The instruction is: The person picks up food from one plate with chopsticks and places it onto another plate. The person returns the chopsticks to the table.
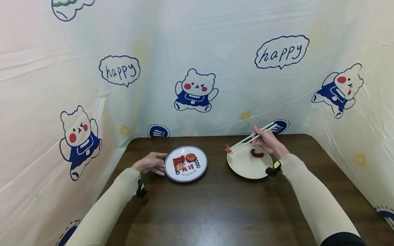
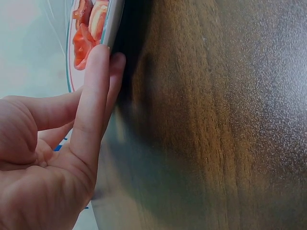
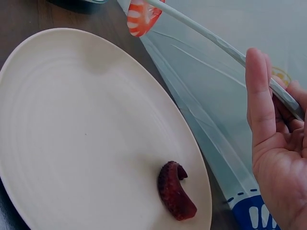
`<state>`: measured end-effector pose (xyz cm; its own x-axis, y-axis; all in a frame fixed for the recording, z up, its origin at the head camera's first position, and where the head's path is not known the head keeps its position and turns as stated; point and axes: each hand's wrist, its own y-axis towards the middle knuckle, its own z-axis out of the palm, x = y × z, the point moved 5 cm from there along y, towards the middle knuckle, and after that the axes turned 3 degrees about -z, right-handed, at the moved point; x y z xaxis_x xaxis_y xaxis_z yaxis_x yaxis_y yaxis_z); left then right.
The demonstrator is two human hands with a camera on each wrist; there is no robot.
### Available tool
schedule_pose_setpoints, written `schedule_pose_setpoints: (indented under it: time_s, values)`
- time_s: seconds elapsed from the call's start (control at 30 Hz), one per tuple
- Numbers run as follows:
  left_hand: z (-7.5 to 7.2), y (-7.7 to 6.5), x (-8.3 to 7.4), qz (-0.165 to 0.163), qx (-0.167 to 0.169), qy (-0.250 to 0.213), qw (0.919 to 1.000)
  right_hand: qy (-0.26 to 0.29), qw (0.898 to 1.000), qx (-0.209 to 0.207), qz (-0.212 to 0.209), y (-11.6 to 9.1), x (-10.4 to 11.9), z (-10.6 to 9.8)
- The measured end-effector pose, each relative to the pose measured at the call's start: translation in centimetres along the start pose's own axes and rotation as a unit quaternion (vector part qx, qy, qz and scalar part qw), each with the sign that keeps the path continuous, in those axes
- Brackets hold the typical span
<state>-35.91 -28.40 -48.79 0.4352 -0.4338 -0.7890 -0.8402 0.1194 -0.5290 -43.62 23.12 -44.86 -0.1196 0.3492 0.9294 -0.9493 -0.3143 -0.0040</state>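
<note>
My left hand (image 1: 151, 163) touches the left rim of a white plate (image 1: 199, 171) with a dark edge and printed red characters. In the left wrist view, its fairly straight fingers (image 2: 93, 91) meet that rim. On this plate are red food pieces (image 1: 178, 160), a pale piece (image 1: 179, 166) and a round brown piece (image 1: 191, 157). My right hand (image 1: 268, 140) grips a pair of white chopsticks (image 1: 243, 140). Their tips pinch a red-and-white striped shrimp (image 3: 141, 18), above the far-left rim of a cream plate (image 1: 246, 169). A dark red curved food piece (image 3: 175, 191) lies on the cream plate.
Both plates stand on a dark wooden table (image 1: 197, 212), with a gap between them. A pale cloth (image 1: 197, 44) with cartoon bears hangs behind the table and along both sides.
</note>
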Motion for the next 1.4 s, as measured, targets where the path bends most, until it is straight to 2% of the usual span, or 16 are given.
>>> schedule_pose_setpoints:
  time_s: [0.3, 0.5, 0.77, 1.4]
  values:
    - [0.1, -0.2, 0.0, -0.001, 0.003, 0.001, 1.0, -0.026, 1.0, -0.01, 0.004, 0.3, -0.7, 0.7]
    - [0.0, -0.3, -0.1, -0.001, 0.003, 0.001, 1.0, -0.043, 0.999, -0.001, -0.005, 0.7, -0.6, 1.2]
    - [0.0, -0.2, -0.1, 0.004, 0.014, 0.0, 0.9999, -0.047, 0.999, -0.008, 0.0, 1.1, -0.7, 2.2]
    - [-0.1, 0.1, 0.1, -0.001, 0.002, -0.008, 1.0, -0.002, 1.0, 0.003, 0.011, 2.2, -2.4, 4.1]
